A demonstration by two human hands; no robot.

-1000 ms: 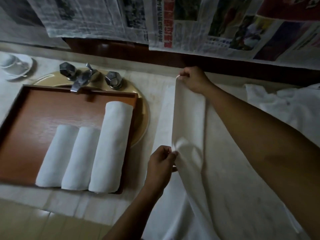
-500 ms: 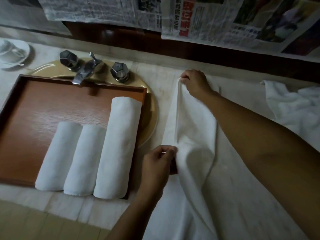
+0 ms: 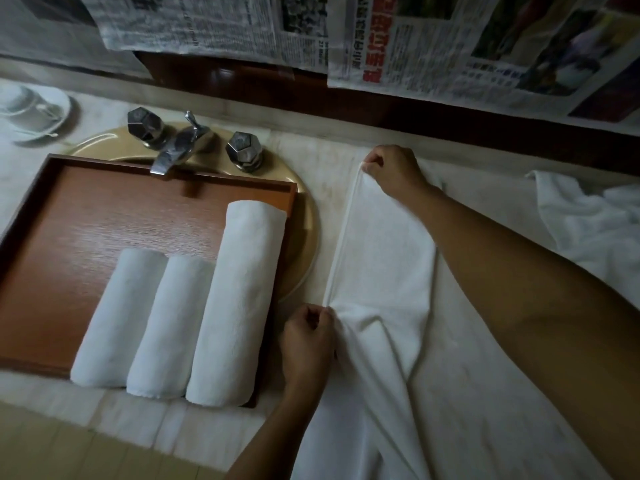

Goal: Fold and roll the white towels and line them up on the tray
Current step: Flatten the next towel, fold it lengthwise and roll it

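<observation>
A pale, stone-look table [image 3: 322, 202] is running along a wall where sheets of newspaper [image 3: 433, 46] are hanging above a dark wooden strip [image 3: 277, 88]. On the right half of the table a white towel [image 3: 384, 258] is lying folded into a long band, its near part spilling over the front edge. The right hand [image 3: 394, 171] is pinching the band's far corner, fingers [image 3: 372, 164] clamped on the cloth, while the left hand [image 3: 306, 341] is gripping the left edge nearer the person, its fingers curled tight on the hem. To the left, a brown wooden tray [image 3: 104, 202] is sitting across a tan sink basin [image 3: 306, 237], with the metal faucet [image 3: 176, 150] reaching over the tray's far rim. Three rolled towels [image 3: 169, 327] are lying side by side and touching in the tray's near right part, the rightmost the longest. A white cup and saucer [image 3: 31, 112] is standing at the far left, and a loose heap of white cloth [image 3: 588, 220] is lying at the right. Tan floor tiles [image 3: 52, 452] are showing below the table.
</observation>
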